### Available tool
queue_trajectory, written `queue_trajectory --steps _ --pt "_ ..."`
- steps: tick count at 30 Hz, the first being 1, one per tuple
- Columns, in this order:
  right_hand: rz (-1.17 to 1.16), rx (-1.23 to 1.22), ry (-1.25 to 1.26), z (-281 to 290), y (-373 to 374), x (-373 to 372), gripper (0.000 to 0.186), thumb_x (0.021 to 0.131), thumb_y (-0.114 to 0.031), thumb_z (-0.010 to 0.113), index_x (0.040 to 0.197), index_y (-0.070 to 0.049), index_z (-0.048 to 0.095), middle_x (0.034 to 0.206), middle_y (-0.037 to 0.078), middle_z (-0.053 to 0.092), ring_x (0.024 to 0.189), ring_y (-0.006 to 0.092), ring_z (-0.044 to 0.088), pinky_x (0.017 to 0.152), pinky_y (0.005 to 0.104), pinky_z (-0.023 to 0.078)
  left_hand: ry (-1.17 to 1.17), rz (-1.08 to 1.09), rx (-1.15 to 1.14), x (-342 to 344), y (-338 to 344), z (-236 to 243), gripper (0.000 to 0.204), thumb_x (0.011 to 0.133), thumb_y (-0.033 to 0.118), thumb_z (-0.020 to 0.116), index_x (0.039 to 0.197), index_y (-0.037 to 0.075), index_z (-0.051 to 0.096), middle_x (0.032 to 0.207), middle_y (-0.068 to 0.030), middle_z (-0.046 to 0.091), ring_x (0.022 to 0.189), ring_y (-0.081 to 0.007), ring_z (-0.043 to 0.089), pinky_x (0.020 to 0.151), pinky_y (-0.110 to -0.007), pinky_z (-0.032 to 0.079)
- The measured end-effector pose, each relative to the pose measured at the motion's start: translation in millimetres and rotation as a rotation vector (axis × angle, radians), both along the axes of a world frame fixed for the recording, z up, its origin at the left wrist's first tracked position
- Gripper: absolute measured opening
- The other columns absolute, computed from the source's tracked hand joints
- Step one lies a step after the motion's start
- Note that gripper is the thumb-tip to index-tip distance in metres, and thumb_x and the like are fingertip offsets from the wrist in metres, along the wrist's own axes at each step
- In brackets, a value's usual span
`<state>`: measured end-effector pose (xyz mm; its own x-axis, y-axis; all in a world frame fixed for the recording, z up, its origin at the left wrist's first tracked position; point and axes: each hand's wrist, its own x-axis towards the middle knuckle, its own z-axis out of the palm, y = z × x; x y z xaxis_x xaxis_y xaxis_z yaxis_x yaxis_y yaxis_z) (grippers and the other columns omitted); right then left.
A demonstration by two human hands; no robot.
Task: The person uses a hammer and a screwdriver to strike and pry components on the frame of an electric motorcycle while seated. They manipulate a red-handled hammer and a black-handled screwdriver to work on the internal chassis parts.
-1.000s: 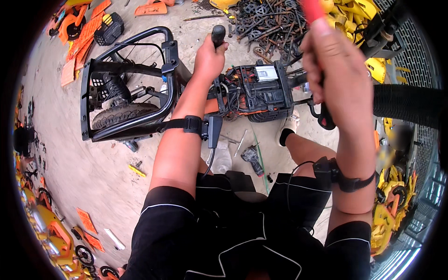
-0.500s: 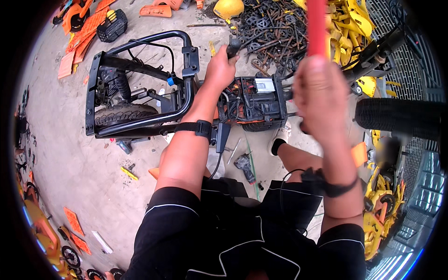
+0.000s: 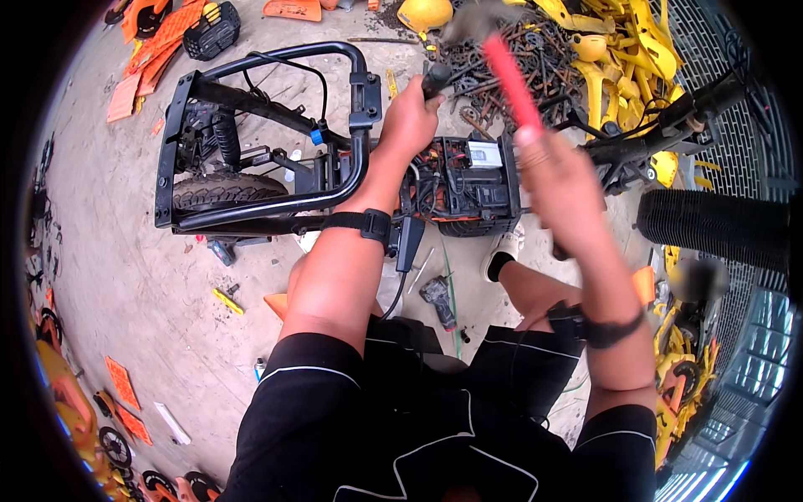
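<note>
A hammer with a red handle (image 3: 512, 82) is gripped in my right hand (image 3: 562, 180), raised over the scooter's right side. Its metal head (image 3: 478, 23) is blurred. My left hand (image 3: 410, 119) is closed around a dark, thick-ended tool handle (image 3: 435, 80); its lower part is hidden by the hand. Below both hands lies a partly stripped electric scooter with a black tubular frame (image 3: 364, 100). Wires and a boxy electrical unit (image 3: 483, 154) with a silver plate show in its middle. The hammer head is apart from the dark handle.
A cordless drill (image 3: 438, 303) lies on the floor near my legs. A yellow-handled tool (image 3: 227, 301) is at the left. Rusty metal parts (image 3: 502, 58) and yellow plastic panels (image 3: 615, 67) are heaped at the far side. A black ribbed tube (image 3: 711, 222) juts in from the right.
The hammer has tipped from upright toward the left, bringing its head into view near the dark handle. My right hand has shifted slightly left; my left hand keeps its grip.
</note>
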<state>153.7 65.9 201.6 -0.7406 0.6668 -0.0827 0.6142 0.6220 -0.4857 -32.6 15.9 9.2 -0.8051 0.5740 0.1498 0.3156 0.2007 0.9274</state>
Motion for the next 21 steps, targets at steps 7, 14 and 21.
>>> queue_trajectory --steps 7,14,21 --pt "0.111 -0.189 0.645 33.0 -17.9 -3.8 0.047 0.106 -0.046 0.042 0.088 -0.005 0.057 0.061 0.001 0.051 0.046 0.0085 0.045 0.043 0.0227 0.035 -0.025 0.011 -0.031 -2.2 -4.3 -1.7 0.027 0.094 0.022 0.064 0.109 0.002 0.054 0.098 -0.0275 0.066 0.097 -0.0496 0.060 0.079 -0.053 0.047" --pt "-0.010 -0.320 0.439 76.4 -22.7 -15.7 0.050 0.101 -0.050 0.050 0.082 -0.005 0.059 0.059 -0.003 0.048 0.043 0.0047 0.043 0.040 0.0220 0.034 0.048 0.037 -0.012 -4.9 -11.7 2.5 0.027 0.094 0.020 0.064 0.112 0.002 0.055 0.097 -0.0279 0.066 0.096 -0.0490 0.061 0.080 -0.053 0.048" --pt "-0.067 -0.036 0.075 -18.2 1.2 -2.8 0.056 0.102 -0.053 0.046 0.086 -0.001 0.058 0.072 0.012 0.062 0.068 0.0237 0.061 0.064 0.0373 0.048 -0.055 -0.006 -0.043 3.3 3.3 8.3 0.032 0.092 0.023 0.067 0.118 0.005 0.058 0.100 -0.0247 0.068 0.100 -0.0455 0.063 0.083 -0.047 0.049"
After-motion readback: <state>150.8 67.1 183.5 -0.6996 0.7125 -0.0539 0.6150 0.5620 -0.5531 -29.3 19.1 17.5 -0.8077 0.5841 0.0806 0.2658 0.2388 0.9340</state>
